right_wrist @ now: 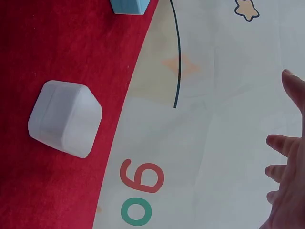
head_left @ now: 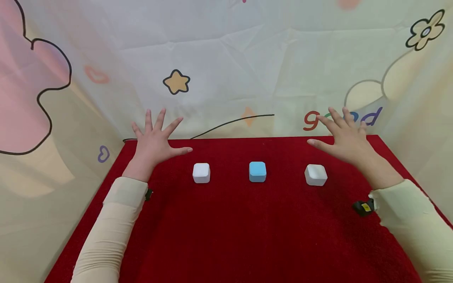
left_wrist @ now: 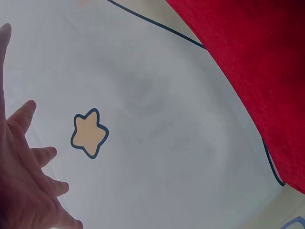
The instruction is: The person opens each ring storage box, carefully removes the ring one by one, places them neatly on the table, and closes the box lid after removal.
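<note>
Both hands are held out with fingers spread and nothing in them. In the head view the left hand (head_left: 154,142) is up at the left, nearest to a white rounded block (head_left: 201,173). Over on the right, the right hand (head_left: 346,141) is close to another white block (head_left: 316,175). Between these two sits a light blue block (head_left: 257,171), in one row with them. The right wrist view shows the right-hand white block (right_wrist: 65,119) large on the cloth, with part of the blue block (right_wrist: 129,6) at the top edge.
A red cloth (head_left: 226,228) covers the table under the blocks. Behind it hangs a pale printed curtain (head_left: 226,67) with a star, a flower and coloured letters, and it also runs along both sides. Small dark devices are worn at both wrists, such as the right one (head_left: 363,207).
</note>
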A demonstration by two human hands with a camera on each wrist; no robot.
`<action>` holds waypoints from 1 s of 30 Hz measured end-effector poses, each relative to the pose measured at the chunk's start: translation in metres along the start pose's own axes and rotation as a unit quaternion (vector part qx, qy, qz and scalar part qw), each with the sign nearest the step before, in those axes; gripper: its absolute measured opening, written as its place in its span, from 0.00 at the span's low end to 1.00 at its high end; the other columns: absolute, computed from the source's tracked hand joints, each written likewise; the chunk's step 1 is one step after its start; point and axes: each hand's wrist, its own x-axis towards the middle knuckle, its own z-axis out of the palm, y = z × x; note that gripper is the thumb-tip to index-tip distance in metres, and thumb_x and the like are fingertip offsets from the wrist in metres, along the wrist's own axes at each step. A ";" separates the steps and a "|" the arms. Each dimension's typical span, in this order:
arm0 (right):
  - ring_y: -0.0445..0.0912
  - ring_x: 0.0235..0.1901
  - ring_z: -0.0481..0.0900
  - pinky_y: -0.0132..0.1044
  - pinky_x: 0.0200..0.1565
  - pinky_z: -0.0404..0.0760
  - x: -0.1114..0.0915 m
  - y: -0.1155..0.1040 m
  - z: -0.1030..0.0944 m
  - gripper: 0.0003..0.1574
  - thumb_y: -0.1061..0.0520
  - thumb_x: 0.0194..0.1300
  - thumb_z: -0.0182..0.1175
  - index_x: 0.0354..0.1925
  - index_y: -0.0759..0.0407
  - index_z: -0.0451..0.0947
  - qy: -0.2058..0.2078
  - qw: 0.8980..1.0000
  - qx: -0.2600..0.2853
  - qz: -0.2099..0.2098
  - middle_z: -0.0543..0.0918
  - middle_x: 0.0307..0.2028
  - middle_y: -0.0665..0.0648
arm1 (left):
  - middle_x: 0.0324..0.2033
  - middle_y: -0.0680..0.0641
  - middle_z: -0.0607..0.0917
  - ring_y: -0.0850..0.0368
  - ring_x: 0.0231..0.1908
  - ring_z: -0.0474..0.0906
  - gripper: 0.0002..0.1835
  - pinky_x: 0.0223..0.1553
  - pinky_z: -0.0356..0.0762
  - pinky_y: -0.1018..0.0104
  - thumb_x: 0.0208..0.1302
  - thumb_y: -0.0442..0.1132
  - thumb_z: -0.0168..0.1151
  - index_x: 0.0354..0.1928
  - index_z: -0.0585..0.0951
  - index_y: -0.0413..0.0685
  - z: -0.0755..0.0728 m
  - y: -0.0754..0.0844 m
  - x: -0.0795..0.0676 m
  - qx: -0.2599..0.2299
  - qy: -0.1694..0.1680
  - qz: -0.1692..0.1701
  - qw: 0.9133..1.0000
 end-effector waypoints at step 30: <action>0.70 0.76 0.53 0.70 0.74 0.52 0.007 -0.025 0.021 0.45 0.45 0.68 0.63 0.74 0.66 0.63 0.098 0.989 0.074 -0.078 0.58 0.76 0.73 | 0.82 0.38 0.47 0.29 0.80 0.35 0.51 0.73 0.37 0.21 0.60 0.67 0.65 0.81 0.55 0.62 0.010 -0.006 -0.010 -0.016 0.005 -0.009 1.000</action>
